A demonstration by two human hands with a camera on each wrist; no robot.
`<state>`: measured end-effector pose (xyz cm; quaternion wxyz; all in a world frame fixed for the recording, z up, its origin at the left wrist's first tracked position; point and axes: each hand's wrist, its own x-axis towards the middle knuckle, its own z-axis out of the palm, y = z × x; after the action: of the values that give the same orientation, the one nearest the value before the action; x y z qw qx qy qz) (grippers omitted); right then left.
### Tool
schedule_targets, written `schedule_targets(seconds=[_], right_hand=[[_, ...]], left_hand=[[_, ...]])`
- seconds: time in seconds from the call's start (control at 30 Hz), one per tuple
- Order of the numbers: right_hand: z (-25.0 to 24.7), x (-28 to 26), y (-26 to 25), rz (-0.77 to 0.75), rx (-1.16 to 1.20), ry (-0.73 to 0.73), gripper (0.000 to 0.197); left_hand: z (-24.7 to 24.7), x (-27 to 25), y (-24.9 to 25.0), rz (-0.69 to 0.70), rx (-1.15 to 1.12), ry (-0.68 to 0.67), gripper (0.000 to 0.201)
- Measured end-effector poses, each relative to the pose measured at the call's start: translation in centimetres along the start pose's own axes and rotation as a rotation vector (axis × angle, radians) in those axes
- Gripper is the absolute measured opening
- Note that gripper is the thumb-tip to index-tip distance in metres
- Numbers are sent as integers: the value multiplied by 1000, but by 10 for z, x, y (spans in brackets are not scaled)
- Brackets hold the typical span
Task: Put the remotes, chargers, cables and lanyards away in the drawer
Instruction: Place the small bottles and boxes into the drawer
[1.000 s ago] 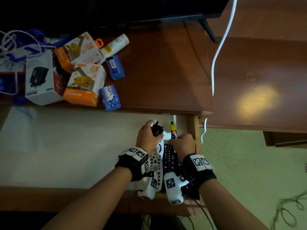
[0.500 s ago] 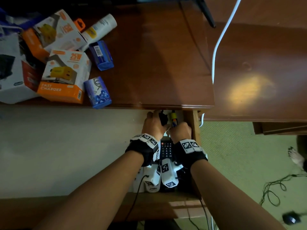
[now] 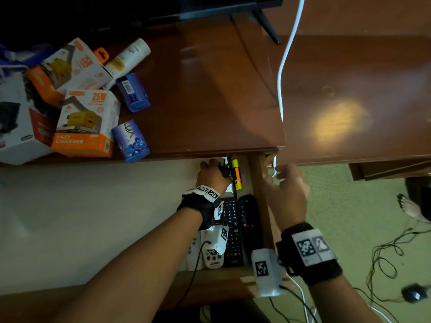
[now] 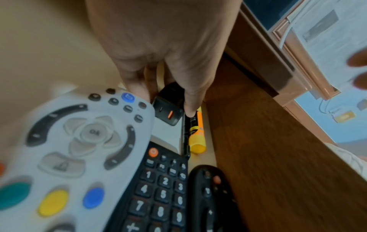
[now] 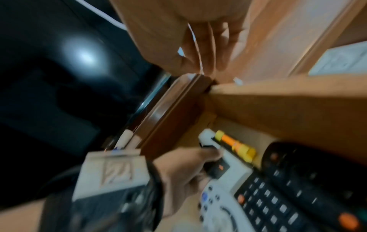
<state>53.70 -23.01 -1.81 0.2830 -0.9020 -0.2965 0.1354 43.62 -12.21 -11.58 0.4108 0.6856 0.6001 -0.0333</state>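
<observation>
roughly midway by the look of it. black charger (image 4: 168, 108) is pinched in the left hand (image 3: 211, 174), thumb and fingers (image 4: 190, 100) curled round it, low at the back of the drawer (image 3: 257, 183), at the top end of the white remote (image 4: 79, 141). not released yet.

already in the drawer: white remote, black keypad remote (image 3: 231, 227), rounded black remote (image 3: 248, 220), side by side lengthwise. a yellow-orange marker (image 3: 236, 174) lies behind them along the right wall, with a thin black stick-like item beside it, can't tell what.

right hand (image 3: 288, 192) is outside the drawer's right wall, fingers (image 5: 210, 51) loosely spread, at the hanging white cable (image 3: 283, 73). blurred, so can't tell if it's touching the cable; nothing firmly gripped.

left to do, judging from the worktop (image 3: 210, 89): fast charger box (image 3: 86, 123) and another like it behind, a white box (image 3: 18, 127), plus white cord and blue strap-like stuff at the far left edge, probably the cables and lanyards.

materials: charger is a hard matte plastic block with an orange port, easy grip. remotes are rigid plastic with rubbery keys. boxes are light printed card. cable is thin, limp, will need coiling. worktop is glossy dark wood veneer; drawer inside is pale and plain.
</observation>
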Motion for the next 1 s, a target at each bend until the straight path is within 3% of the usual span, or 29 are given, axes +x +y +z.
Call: schedule_targets(seconds=[0.07, 0.13, 0.23, 0.3, 0.6, 1.0], right_hand=[[0, 11, 10, 86, -55, -182, 49], [7, 19, 14, 174, -110, -392, 62], [21, 19, 20, 189, -152, -547, 40], [25, 13, 27, 182, -132, -571, 29], [17, 0, 42, 77, -106, -560, 31], [18, -20, 62, 47, -14, -567, 27]], left_hand=[[-1, -2, 5, 1, 34, -11, 51], [-1, -4, 10, 5, 60, -29, 50], [1, -5, 13, -19, 72, -29, 61], [3, -5, 13, -17, 80, -32, 65], [8, -17, 6, 47, 125, -37, 60], [13, -27, 7, -17, 148, -49, 60]])
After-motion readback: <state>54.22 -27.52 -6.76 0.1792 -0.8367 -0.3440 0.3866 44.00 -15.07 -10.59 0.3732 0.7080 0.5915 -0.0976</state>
